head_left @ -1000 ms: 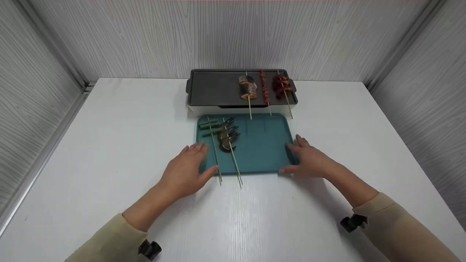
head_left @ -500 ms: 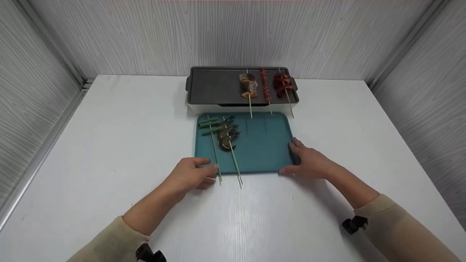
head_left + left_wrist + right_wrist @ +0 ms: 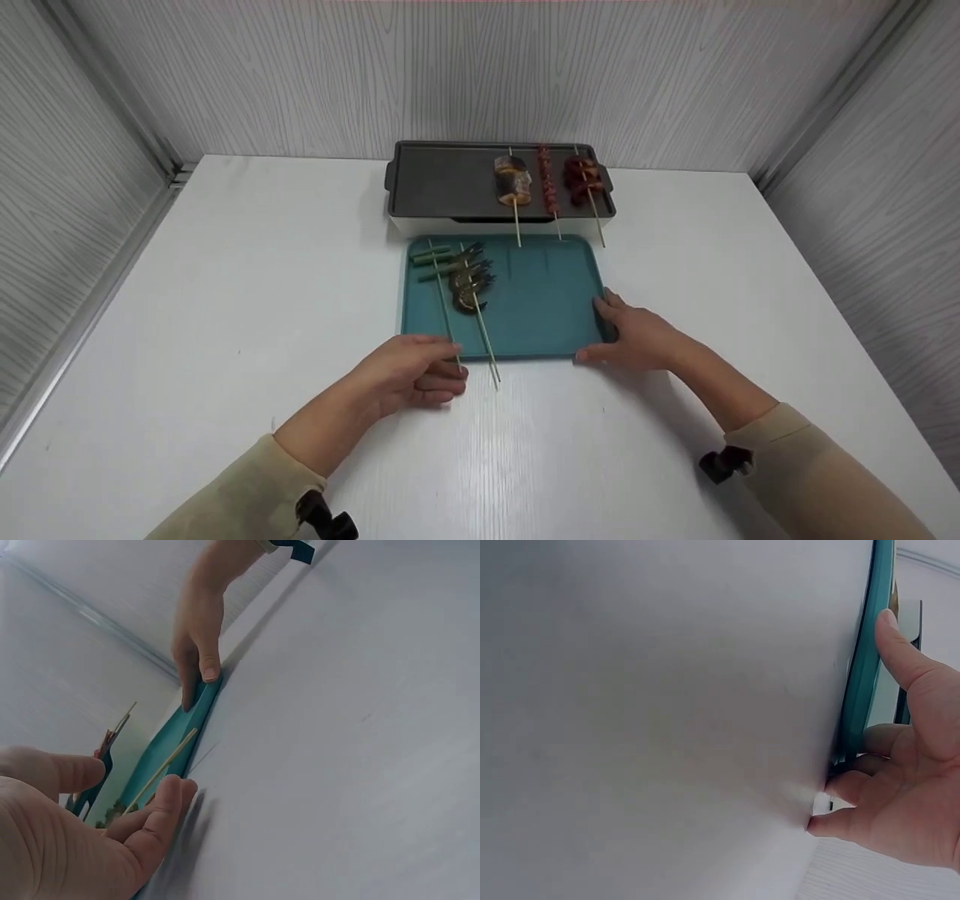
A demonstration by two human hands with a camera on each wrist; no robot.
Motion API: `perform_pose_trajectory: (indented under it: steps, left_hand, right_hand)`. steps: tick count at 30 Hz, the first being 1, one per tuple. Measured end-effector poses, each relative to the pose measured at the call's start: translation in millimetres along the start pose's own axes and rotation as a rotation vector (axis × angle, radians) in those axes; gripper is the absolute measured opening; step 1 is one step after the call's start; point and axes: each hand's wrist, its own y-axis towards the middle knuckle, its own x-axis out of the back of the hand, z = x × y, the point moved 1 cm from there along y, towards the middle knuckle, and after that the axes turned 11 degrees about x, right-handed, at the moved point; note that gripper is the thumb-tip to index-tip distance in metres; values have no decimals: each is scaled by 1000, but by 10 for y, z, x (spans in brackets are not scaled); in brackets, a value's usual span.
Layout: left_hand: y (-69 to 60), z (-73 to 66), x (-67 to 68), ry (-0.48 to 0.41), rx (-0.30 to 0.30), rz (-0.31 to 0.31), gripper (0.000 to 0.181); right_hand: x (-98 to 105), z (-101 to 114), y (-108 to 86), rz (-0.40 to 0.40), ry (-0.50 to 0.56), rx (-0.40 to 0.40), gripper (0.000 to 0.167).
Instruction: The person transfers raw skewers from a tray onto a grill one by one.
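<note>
A teal tray (image 3: 540, 315) lies in front of the grill, with green vegetable skewers (image 3: 433, 257) and shrimp skewers (image 3: 470, 286) on its left side. Their sticks overhang the front edge. My left hand (image 3: 409, 375) is at the vegetable sticks' ends, thumb above and fingers below; in the left wrist view a gap shows between thumb and fingers. One stick (image 3: 161, 769) passes beyond those fingers. My right hand (image 3: 637, 337) holds the tray's front right corner, thumb along the front edge and fingers at the side, as the right wrist view also shows.
Behind the tray stands a black-topped grill (image 3: 442, 180). On its right half lie a skewer of browned chunks (image 3: 512, 184), a thin red meat skewer (image 3: 547, 184) and a dark red skewer (image 3: 581, 180), their sticks pointing forward. Grey panels enclose the white table (image 3: 262, 262).
My left hand has left the tray's left side, turned, and moved forward-right to the vegetable sticks' ends. My right hand has stayed at the corner. The tray and skewers look unmoved.
</note>
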Motion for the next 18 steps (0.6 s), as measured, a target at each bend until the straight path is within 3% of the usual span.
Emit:
perform_pose_trajectory:
  steps: [5,12,18]
  left_hand:
    - [41,9,-9,-63,-4,-4,55]
    - [43,16,38,-100,-57,-7,48]
    - [-3,-21,79,-77,-79,-14,44]
  right_hand:
    - [7,-18,-1,1,2,-6,119]
    - [-11,-18,-1,-6,13,-1,117]
    - [-5,-3,-1,-7,3,-16,115]
